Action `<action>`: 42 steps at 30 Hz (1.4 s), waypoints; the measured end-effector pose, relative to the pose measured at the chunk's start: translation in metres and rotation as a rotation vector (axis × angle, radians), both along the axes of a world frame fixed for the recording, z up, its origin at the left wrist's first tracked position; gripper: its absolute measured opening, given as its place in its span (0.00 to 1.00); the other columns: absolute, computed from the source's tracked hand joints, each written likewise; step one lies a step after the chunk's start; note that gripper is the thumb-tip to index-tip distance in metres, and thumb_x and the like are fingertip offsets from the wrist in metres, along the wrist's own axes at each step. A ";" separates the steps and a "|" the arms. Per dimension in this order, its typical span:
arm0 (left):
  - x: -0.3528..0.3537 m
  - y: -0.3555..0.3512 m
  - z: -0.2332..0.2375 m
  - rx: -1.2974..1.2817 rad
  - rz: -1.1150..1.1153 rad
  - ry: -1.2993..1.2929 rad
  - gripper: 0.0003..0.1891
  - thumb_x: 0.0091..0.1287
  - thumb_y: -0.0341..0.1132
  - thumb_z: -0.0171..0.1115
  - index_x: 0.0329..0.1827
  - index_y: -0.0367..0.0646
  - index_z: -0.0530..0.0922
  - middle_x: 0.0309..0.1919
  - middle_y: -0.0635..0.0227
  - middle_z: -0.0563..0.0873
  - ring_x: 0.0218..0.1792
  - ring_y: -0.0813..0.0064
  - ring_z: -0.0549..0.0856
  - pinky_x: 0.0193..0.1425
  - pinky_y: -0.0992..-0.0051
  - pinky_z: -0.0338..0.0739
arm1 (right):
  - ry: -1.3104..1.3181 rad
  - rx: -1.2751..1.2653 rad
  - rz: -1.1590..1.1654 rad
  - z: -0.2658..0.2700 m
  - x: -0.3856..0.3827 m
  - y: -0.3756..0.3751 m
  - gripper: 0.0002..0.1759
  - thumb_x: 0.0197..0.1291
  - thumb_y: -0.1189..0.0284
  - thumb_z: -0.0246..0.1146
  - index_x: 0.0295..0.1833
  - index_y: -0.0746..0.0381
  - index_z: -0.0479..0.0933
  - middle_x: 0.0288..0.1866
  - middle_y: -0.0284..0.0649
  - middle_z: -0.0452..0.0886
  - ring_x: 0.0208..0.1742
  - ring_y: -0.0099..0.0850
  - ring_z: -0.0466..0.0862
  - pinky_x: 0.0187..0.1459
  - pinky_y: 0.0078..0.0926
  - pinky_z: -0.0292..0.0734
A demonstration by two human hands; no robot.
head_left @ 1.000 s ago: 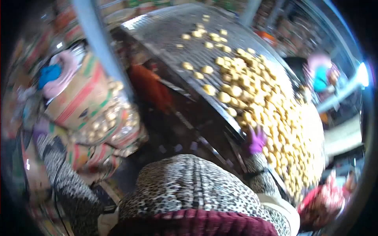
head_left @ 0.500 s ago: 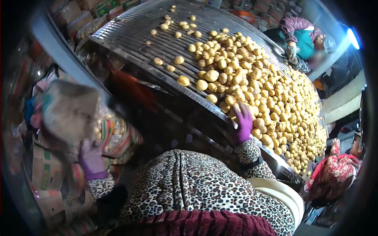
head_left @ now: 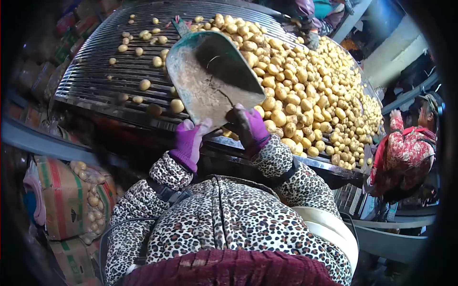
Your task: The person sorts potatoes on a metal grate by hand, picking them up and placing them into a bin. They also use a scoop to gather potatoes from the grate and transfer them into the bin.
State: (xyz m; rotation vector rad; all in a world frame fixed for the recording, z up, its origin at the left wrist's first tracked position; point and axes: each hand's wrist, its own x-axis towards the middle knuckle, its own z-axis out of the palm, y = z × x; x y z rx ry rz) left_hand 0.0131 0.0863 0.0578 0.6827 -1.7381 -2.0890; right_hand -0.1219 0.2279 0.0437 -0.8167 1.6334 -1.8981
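A green metal scoop [head_left: 214, 78] with a dirt-stained inside is held over the sorting rack, its short handle pointing away from me. My left hand [head_left: 192, 138], in a purple and grey glove, is closed on the near edge of the scoop. On the right corner of that same edge, my right hand [head_left: 249, 127] is closed too, in a purple glove with dark fingers. No potatoes are inside the scoop. Beside it and behind it lies a large heap of potatoes [head_left: 300, 102], with my right hand close to its near side.
The slatted metal rack [head_left: 90, 90] carries scattered potatoes on its left. Printed cartons and bagged potatoes [head_left: 95, 200] stand at lower left. A person in red patterned clothing [head_left: 405, 157] is at the right. Across the rack, another person's gloved hand [head_left: 312, 40] is near the heap.
The scoop has come from the left side up over the rack, with my left hand on it. My right hand has left the potatoes and taken hold of the scoop's edge.
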 end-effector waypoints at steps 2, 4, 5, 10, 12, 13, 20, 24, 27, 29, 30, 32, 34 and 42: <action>-0.007 0.002 0.000 -0.260 -0.129 -0.054 0.11 0.69 0.36 0.63 0.48 0.39 0.80 0.41 0.68 0.86 0.37 0.79 0.84 0.37 0.75 0.80 | -0.087 -0.007 -0.065 0.013 -0.005 0.020 0.21 0.68 0.58 0.60 0.41 0.68 0.79 0.33 0.42 0.83 0.35 0.32 0.84 0.38 0.31 0.83; -0.007 -0.001 0.023 -0.294 -0.188 -0.118 0.13 0.68 0.38 0.65 0.50 0.40 0.81 0.39 0.71 0.86 0.38 0.82 0.83 0.40 0.77 0.78 | -0.253 -0.043 -0.104 0.026 -0.012 0.038 0.24 0.72 0.58 0.52 0.36 0.68 0.78 0.31 0.40 0.81 0.35 0.32 0.82 0.41 0.30 0.80; -0.006 -0.003 0.036 -0.325 -0.185 -0.142 0.15 0.68 0.39 0.65 0.52 0.39 0.81 0.40 0.72 0.85 0.39 0.82 0.83 0.44 0.77 0.78 | -0.249 -0.007 -0.091 0.025 -0.022 0.051 0.24 0.71 0.57 0.53 0.36 0.68 0.78 0.32 0.41 0.82 0.34 0.31 0.82 0.40 0.30 0.80; -0.022 -0.088 0.048 -1.430 0.193 0.293 0.30 0.59 0.29 0.68 0.67 0.38 0.72 0.65 0.56 0.75 0.65 0.60 0.75 0.69 0.64 0.70 | -0.212 0.161 -0.012 0.025 -0.051 0.093 0.22 0.68 0.57 0.56 0.38 0.66 0.80 0.31 0.40 0.84 0.31 0.28 0.82 0.34 0.26 0.77; -0.030 -0.093 0.083 -1.809 0.173 0.132 0.40 0.51 0.31 0.72 0.71 0.44 0.68 0.68 0.56 0.72 0.69 0.54 0.70 0.74 0.60 0.62 | -0.191 0.249 0.056 0.034 -0.057 0.099 0.22 0.68 0.56 0.56 0.40 0.66 0.80 0.33 0.39 0.84 0.33 0.27 0.81 0.35 0.25 0.77; -0.036 -0.096 0.090 -1.895 0.137 0.075 0.42 0.49 0.32 0.73 0.72 0.46 0.67 0.68 0.56 0.72 0.70 0.53 0.69 0.75 0.59 0.60 | -0.176 0.291 0.091 0.039 -0.061 0.100 0.23 0.68 0.55 0.56 0.41 0.66 0.81 0.34 0.39 0.84 0.34 0.27 0.81 0.35 0.25 0.76; -0.059 -0.131 0.082 -1.501 -0.546 -0.366 0.42 0.45 0.34 0.72 0.70 0.45 0.69 0.49 0.55 0.83 0.50 0.56 0.82 0.57 0.60 0.75 | -0.254 0.234 0.201 0.053 -0.089 0.106 0.21 0.68 0.59 0.59 0.50 0.67 0.80 0.44 0.42 0.86 0.47 0.27 0.83 0.50 0.26 0.78; -0.040 -0.148 0.048 -1.141 -0.678 -0.328 0.29 0.45 0.29 0.67 0.56 0.37 0.77 0.35 0.53 0.85 0.35 0.59 0.86 0.41 0.65 0.79 | 0.167 0.327 0.067 0.061 -0.117 0.104 0.25 0.68 0.58 0.59 0.60 0.67 0.75 0.51 0.42 0.84 0.49 0.31 0.83 0.56 0.25 0.77; -0.015 -0.146 0.029 -0.945 -0.429 -0.289 0.21 0.45 0.27 0.63 0.45 0.33 0.78 0.30 0.55 0.84 0.34 0.63 0.85 0.39 0.66 0.78 | -0.155 0.069 -0.018 0.106 -0.154 0.146 0.26 0.70 0.64 0.58 0.68 0.65 0.69 0.60 0.45 0.80 0.59 0.33 0.80 0.63 0.30 0.74; 0.027 -0.180 -0.035 -1.135 -0.169 -0.125 0.18 0.47 0.27 0.64 0.44 0.33 0.78 0.28 0.58 0.83 0.30 0.68 0.84 0.35 0.69 0.78 | 0.141 0.206 -0.267 0.099 -0.162 0.183 0.25 0.69 0.67 0.58 0.69 0.63 0.69 0.61 0.47 0.79 0.62 0.35 0.79 0.64 0.33 0.75; 0.035 -0.171 -0.033 -0.985 -0.095 -0.194 0.15 0.51 0.27 0.65 0.43 0.34 0.78 0.27 0.62 0.82 0.27 0.72 0.82 0.33 0.71 0.77 | 0.342 0.267 -0.313 0.083 -0.161 0.195 0.24 0.68 0.68 0.59 0.67 0.63 0.71 0.61 0.47 0.79 0.62 0.37 0.79 0.62 0.34 0.76; 0.051 -0.153 -0.029 -0.672 0.089 -0.294 0.10 0.58 0.28 0.67 0.40 0.35 0.77 0.25 0.70 0.81 0.23 0.80 0.79 0.28 0.74 0.74 | 0.672 0.571 -0.212 0.075 -0.122 0.199 0.27 0.63 0.65 0.65 0.68 0.57 0.72 0.68 0.47 0.73 0.69 0.39 0.72 0.70 0.42 0.66; 0.064 -0.164 -0.044 -0.535 0.172 -0.464 0.11 0.62 0.30 0.68 0.42 0.35 0.77 0.25 0.70 0.81 0.21 0.82 0.78 0.26 0.77 0.74 | 1.035 0.871 -0.047 0.067 -0.089 0.177 0.36 0.54 0.53 0.70 0.68 0.48 0.71 0.72 0.49 0.67 0.74 0.50 0.65 0.71 0.49 0.62; 0.052 -0.161 -0.035 -0.393 0.229 -0.475 0.13 0.64 0.30 0.67 0.48 0.36 0.76 0.28 0.71 0.81 0.21 0.84 0.79 0.22 0.80 0.74 | 1.119 1.105 0.002 0.029 -0.106 0.154 0.24 0.55 0.50 0.64 0.56 0.46 0.77 0.75 0.46 0.63 0.78 0.57 0.53 0.72 0.60 0.51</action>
